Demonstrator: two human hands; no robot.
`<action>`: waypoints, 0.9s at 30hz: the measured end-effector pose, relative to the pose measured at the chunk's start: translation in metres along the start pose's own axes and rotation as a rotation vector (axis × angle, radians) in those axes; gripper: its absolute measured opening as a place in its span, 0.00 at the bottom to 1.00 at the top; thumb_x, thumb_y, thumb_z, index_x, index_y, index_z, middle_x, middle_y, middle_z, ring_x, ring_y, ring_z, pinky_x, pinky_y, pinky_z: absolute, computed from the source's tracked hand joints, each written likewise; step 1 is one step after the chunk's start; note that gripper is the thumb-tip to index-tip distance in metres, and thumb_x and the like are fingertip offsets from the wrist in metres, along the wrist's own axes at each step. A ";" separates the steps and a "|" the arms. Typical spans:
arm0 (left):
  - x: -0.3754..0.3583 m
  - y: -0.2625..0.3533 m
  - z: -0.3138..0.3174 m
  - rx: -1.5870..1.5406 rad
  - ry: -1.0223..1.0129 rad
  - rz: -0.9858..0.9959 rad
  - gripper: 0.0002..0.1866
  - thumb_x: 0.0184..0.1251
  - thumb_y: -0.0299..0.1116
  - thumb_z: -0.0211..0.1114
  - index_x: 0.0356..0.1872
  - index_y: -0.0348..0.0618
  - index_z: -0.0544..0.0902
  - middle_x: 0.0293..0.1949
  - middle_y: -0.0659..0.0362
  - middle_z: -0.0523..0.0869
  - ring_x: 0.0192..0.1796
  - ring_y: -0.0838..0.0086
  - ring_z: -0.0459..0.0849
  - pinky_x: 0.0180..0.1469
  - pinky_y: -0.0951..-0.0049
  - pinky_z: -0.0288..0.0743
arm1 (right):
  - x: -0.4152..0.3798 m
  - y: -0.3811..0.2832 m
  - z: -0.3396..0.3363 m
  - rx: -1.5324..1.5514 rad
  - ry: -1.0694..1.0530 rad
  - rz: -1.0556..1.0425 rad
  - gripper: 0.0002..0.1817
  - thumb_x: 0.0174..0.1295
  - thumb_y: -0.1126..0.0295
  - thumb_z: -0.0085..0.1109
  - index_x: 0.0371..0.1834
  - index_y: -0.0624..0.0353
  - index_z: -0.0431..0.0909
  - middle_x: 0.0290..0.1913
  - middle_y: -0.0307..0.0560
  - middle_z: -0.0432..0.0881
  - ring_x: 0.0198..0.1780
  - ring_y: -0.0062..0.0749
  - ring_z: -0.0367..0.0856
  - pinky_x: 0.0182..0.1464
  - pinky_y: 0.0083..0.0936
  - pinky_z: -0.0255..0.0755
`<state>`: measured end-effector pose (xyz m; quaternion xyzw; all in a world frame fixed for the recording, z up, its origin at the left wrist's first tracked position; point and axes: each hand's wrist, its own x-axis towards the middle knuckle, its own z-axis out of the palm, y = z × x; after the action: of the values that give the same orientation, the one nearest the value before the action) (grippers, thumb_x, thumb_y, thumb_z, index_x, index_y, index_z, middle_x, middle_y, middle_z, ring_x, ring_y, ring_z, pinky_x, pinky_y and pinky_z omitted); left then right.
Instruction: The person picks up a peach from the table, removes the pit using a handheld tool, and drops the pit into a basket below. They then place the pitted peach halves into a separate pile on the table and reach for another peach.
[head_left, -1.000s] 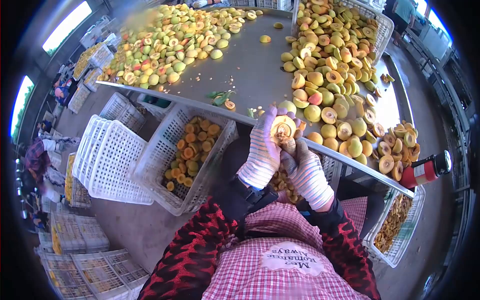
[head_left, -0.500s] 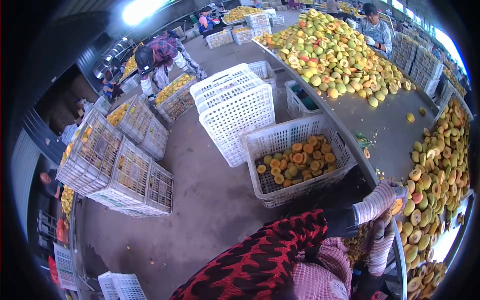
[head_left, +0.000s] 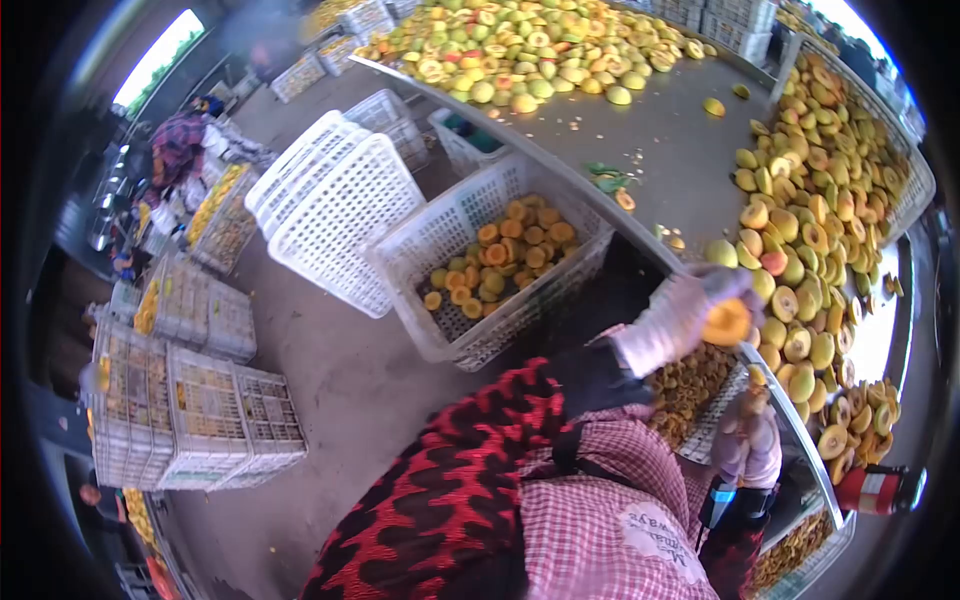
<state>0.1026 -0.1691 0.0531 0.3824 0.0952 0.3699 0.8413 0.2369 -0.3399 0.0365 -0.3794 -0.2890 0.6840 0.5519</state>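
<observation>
My left hand (head_left: pixel 690 312), in a pale glove, is closed on a halved peach (head_left: pixel 728 322), its orange cut face showing. It is above the near edge of the metal table (head_left: pixel 680 190). Lower down, my right hand (head_left: pixel 748 440), also gloved, has its fingers curled together. A small orange-brown bit (head_left: pixel 757 376) shows at its fingertips; what else it may grip is hidden. Beside both hands lies a heap of cut peaches (head_left: pixel 800 270). Below them, a mass of brown pits (head_left: pixel 690 395) sits against a white crate wall.
A grey-white crate (head_left: pixel 400 290) of peach halves stands on the floor left of the table, near stacked empty crates (head_left: pixel 340 220). Full crates (head_left: pixel 200 410) stand farther left. A person (head_left: pixel 180 150) bends at the back. A red object with a dark end (head_left: pixel 880 490) lies at right.
The view has swung, shifting the surroundings left. My hands, together at a peach before, are now apart; the left has the peach half, and the right has drawn back lower.
</observation>
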 end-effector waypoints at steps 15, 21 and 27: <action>0.184 0.008 -0.095 1.319 -0.094 -0.534 0.24 0.58 0.45 0.67 0.51 0.41 0.78 0.41 0.50 0.84 0.48 0.59 0.81 0.51 0.67 0.73 | 0.018 0.096 -0.107 -1.273 0.118 0.333 0.28 0.57 0.53 0.57 0.55 0.62 0.72 0.47 0.66 0.79 0.51 0.58 0.77 0.54 0.41 0.70; 0.211 -0.089 -0.077 2.116 -0.319 -0.386 0.38 0.46 0.48 0.72 0.57 0.37 0.71 0.61 0.42 0.71 0.59 0.48 0.74 0.60 0.58 0.70 | 0.021 0.075 -0.105 -1.179 0.186 0.540 0.25 0.57 0.54 0.58 0.48 0.65 0.77 0.44 0.64 0.80 0.49 0.57 0.79 0.52 0.41 0.71; 0.198 -0.018 -0.077 0.429 -0.035 -0.694 0.22 0.55 0.39 0.67 0.49 0.39 0.78 0.44 0.52 0.83 0.40 0.59 0.84 0.39 0.57 0.81 | 0.003 0.048 -0.089 -0.959 0.307 0.309 0.20 0.59 0.57 0.60 0.43 0.64 0.76 0.33 0.57 0.82 0.35 0.50 0.82 0.40 0.37 0.75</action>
<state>0.2190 0.0050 0.0112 0.5005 0.2794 0.0290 0.8189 0.2854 -0.3497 -0.0520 -0.7236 -0.4260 0.4847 0.2450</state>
